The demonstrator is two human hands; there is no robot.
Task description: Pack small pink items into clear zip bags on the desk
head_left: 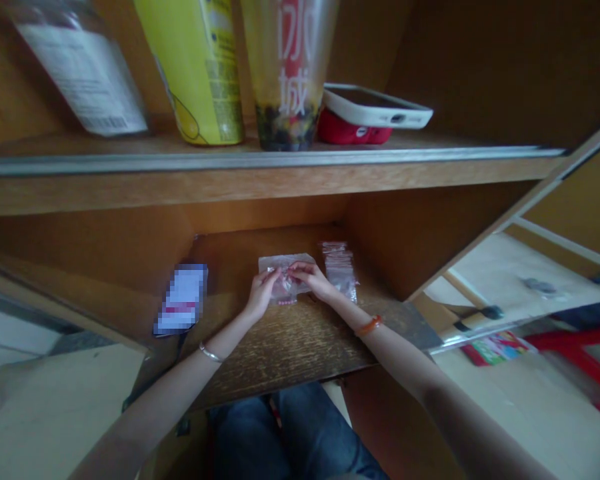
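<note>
Both my hands meet over a small clear plastic bag (286, 283) on the wooden desk surface (290, 347). My left hand (263, 293) pinches the bag's left side with fingers closed. My right hand (310, 279) pinches its top right edge, fingers closed too. Small pink pieces show at the bag's lower edge. A silver bangle circles my left wrist, an orange band my right wrist.
A stack of clear zip bags (340, 268) lies just right of my hands. A blurred card (181, 300) lies to the left. The shelf (260, 163) above holds a jar, a yellow carton (197, 67), a drink cup (287, 73) and a phone (375, 107).
</note>
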